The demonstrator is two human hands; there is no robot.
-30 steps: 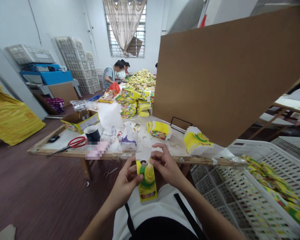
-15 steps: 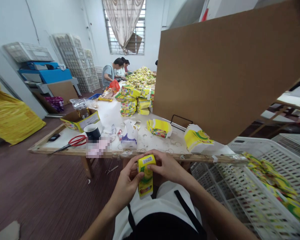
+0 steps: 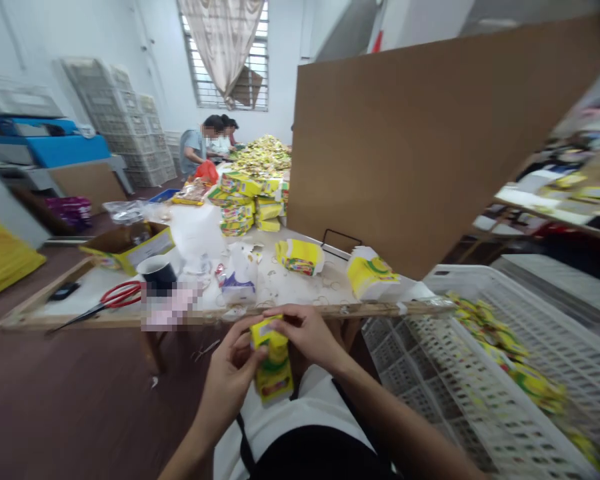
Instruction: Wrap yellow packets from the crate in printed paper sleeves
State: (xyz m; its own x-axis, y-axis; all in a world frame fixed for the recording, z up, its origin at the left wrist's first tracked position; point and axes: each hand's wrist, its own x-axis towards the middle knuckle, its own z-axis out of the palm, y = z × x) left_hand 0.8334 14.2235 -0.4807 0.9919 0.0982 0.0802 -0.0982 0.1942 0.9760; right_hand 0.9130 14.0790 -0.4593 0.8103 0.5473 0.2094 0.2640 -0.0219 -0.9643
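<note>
A yellow bag (image 3: 5, 257) sits to the left of the table (image 3: 293, 292); a small black object (image 3: 64, 291) lies near the table's left front corner; beside it, red-handled scissors (image 3: 120, 297) rest with their blades reaching the table's near edge; an open carton (image 3: 130, 253) and a dark mug (image 3: 157, 275) stand on the table's left part; a co-worker in a pale blue top (image 3: 194, 152) bends over the table's far end; the left hand (image 3: 233, 363), just in front of the table's near edge, is closed around the side of a yellow box (image 3: 274, 373), thumb across its printed front; a white and purple pack (image 3: 239, 280) stands on the table near that edge, with stacked yellow boxes (image 3: 240, 207) farther back on the table; the yellow box is held upright, slightly tilted, in front of the table's near edge; the right hand (image 3: 307, 337) grips its top end, also before the table; a yellow bundle (image 3: 300, 257) lies mid-table; a large cardboard sheet (image 3: 405, 147) rises along the table's right side; a white crate (image 3: 485, 373) of yellow packets (image 3: 500, 340) stands by the table's right end.
</note>
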